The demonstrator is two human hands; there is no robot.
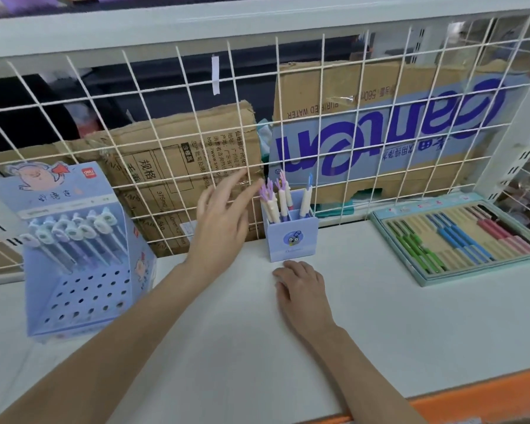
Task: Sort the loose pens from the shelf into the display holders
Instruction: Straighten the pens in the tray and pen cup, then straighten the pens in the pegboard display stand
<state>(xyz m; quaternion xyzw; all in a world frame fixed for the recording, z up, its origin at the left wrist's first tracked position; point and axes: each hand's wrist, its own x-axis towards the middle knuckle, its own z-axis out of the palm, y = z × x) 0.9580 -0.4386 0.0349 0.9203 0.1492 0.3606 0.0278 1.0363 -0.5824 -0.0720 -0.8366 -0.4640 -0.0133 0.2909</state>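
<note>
The left hand [221,218] is raised above the white shelf [227,347], fingers spread and straight, holding nothing; its fingertips reach toward the tops of the pens [277,198] standing in the small blue box [291,237], and whether they touch the nearest purple cap cannot be told. The right hand [302,286] lies palm down on the shelf just in front of that box, fingers loosely bent and holding nothing.

The box stands upright against the white wire grid [172,123] at the back of the shelf. It has compartments: several cream pens with purple tops lean in the left ones, and one with a blue top stands in the right rear one.

At the left is a tall blue display stand [83,289] (a cartoon pig is printed on its header card), with a sloping front full of holes. A row of pens with pale animal-shaped caps [71,234] fills its upper holes; the lower holes hold none.

At the right a flat tray [459,237] holds rows of green, blue and pink pens lying side by side.

Behind the grid stand cardboard cartons [380,127].
</note>
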